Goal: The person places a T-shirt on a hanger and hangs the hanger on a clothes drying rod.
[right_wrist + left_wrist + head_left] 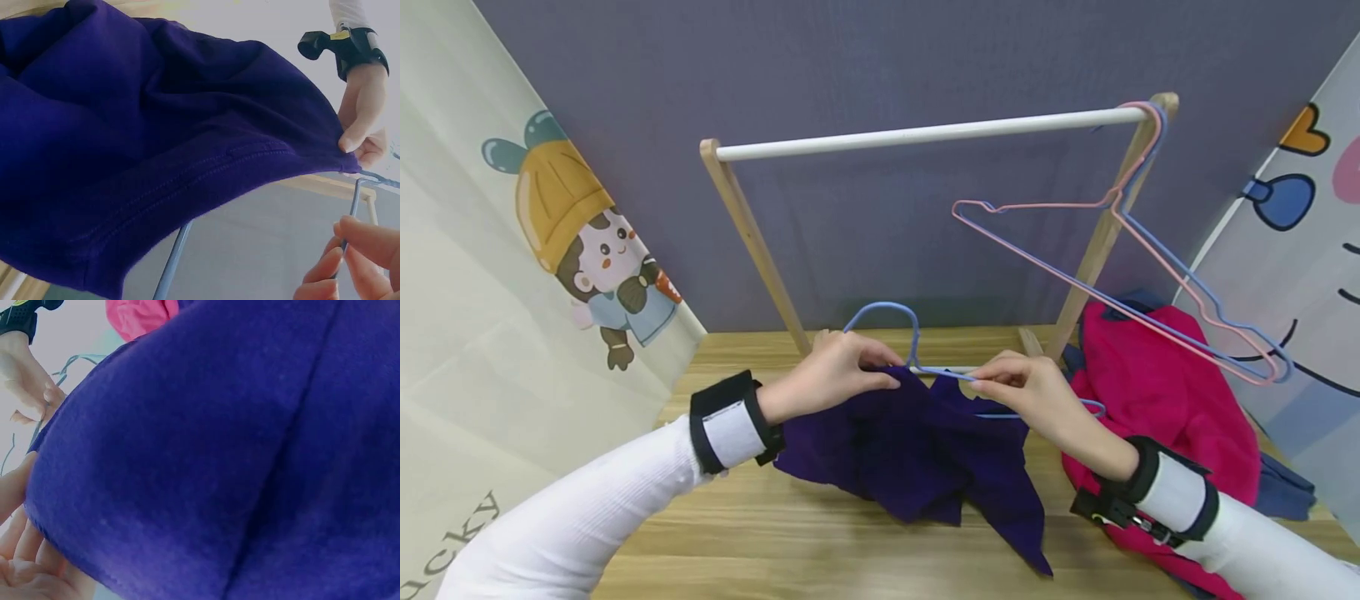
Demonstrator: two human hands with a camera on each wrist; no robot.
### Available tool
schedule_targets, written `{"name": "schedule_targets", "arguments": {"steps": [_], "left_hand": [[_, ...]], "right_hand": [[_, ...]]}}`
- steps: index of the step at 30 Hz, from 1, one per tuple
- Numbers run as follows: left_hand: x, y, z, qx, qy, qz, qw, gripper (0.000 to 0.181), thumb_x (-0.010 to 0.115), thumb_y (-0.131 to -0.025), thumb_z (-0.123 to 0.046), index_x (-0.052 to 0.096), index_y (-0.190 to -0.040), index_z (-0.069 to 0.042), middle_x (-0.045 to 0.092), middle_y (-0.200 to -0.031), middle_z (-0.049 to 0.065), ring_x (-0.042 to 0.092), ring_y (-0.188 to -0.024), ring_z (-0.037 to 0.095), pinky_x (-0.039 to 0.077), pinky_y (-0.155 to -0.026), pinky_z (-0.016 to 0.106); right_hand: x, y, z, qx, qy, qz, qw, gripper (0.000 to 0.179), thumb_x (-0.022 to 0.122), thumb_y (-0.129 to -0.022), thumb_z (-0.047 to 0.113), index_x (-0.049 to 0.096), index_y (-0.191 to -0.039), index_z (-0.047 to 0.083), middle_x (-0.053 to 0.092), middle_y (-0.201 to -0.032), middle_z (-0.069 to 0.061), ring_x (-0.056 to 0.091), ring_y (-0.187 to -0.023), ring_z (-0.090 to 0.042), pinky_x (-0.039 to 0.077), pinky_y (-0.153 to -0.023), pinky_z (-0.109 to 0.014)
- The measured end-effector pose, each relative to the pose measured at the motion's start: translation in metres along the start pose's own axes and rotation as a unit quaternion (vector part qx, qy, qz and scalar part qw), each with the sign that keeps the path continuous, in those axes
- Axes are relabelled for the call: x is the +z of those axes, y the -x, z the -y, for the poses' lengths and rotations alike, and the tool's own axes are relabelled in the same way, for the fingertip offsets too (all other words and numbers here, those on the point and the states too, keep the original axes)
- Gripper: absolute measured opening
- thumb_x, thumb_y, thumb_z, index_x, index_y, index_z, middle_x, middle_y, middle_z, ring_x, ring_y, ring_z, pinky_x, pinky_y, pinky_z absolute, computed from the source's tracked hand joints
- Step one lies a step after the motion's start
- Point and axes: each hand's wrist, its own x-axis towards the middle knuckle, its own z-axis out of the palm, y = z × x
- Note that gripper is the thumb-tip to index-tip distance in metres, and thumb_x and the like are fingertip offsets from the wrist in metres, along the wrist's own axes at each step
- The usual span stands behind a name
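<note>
Blue hanger (915, 337), one end seemingly beneath purple garment (902, 450).

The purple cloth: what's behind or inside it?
A blue hanger runs partly behind or into the purple cloth. Its hook and one end show; the other end is covered, so unseen.

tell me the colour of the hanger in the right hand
Light blue; the hanger shows best in the head view.

Cartoon curtains (550, 292) and a clothes rack (925, 134) suggest a home.
</note>
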Motion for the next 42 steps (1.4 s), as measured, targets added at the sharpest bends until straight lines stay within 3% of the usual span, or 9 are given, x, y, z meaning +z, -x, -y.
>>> {"name": "schedule_targets", "arguments": {"steps": [7, 16, 23, 26, 34, 42], "left_hand": [[0.001, -0.001, 0.000, -0.023, -0.004, -0.011, 0.9997, 0.021, 0.069, -0.076, -0.017, 0.069, -0.093, -0.005, 0.068, -0.085, 0.000, 0.063, -0.079, 0.006, 0.046, -0.069, 0.018], [0.001, -0.003, 0.003, -0.024, -0.016, -0.014, 0.9995, 0.020, 0.068, -0.078, -0.020, 0.069, -0.092, -0.007, 0.068, -0.086, -0.001, 0.062, -0.078, 0.006, 0.046, -0.068, 0.019], [-0.002, -0.002, 0.007, -0.041, 0.037, -0.022, 0.9982, 0.017, 0.065, -0.080, -0.014, 0.067, -0.092, -0.003, 0.067, -0.087, 0.004, 0.062, -0.079, 0.010, 0.047, -0.070, 0.021], [-0.003, -0.002, 0.010, -0.044, 0.052, -0.023, 0.9974, 0.015, 0.064, -0.081, -0.013, 0.067, -0.092, -0.003, 0.067, -0.085, 0.003, 0.061, -0.077, 0.009, 0.046, -0.069, 0.022], [-0.008, -0.004, 0.011, -0.043, 0.044, -0.039, 0.9974, 0.016, 0.065, -0.080, -0.014, 0.067, -0.092, -0.004, 0.067, -0.084, 0.003, 0.061, -0.077, 0.010, 0.046, -0.070, 0.023], [-0.011, -0.003, 0.011, -0.042, 0.043, -0.043, 0.9972, 0.017, 0.065, -0.080, -0.013, 0.067, -0.093, -0.003, 0.067, -0.085, 0.004, 0.061, -0.079, 0.011, 0.046, -0.072, 0.026]], "right_hand": [[0.005, -0.003, 0.000, 0.027, -0.002, 0.005, 0.9996, 0.013, 0.065, -0.080, 0.009, 0.069, -0.089, 0.001, 0.061, -0.078, -0.004, 0.047, -0.059, -0.008, 0.040, -0.051, -0.021], [0.004, -0.005, 0.001, 0.029, -0.007, 0.004, 0.9995, 0.016, 0.065, -0.080, 0.011, 0.069, -0.093, 0.002, 0.062, -0.082, -0.006, 0.050, -0.063, -0.007, 0.042, -0.054, -0.020], [-0.003, -0.004, -0.001, -0.044, -0.001, -0.048, 0.9979, 0.014, 0.064, -0.080, 0.007, 0.069, -0.093, 0.007, 0.064, -0.088, 0.000, 0.055, -0.079, -0.004, 0.044, -0.066, -0.016], [-0.004, -0.002, -0.002, -0.070, -0.009, -0.053, 0.9961, 0.016, 0.064, -0.078, 0.001, 0.069, -0.093, 0.007, 0.064, -0.088, 0.000, 0.055, -0.082, -0.004, 0.044, -0.067, -0.016], [0.005, 0.003, -0.010, -0.103, 0.010, 0.010, 0.9945, 0.020, 0.064, -0.079, 0.003, 0.067, -0.099, 0.006, 0.064, -0.097, -0.001, 0.059, -0.088, -0.006, 0.048, -0.072, -0.025], [0.020, 0.002, -0.024, -0.139, 0.033, 0.032, 0.9893, 0.028, 0.067, -0.074, -0.004, 0.064, -0.101, 0.001, 0.065, -0.093, -0.006, 0.062, -0.081, -0.014, 0.049, -0.070, -0.027]]}}
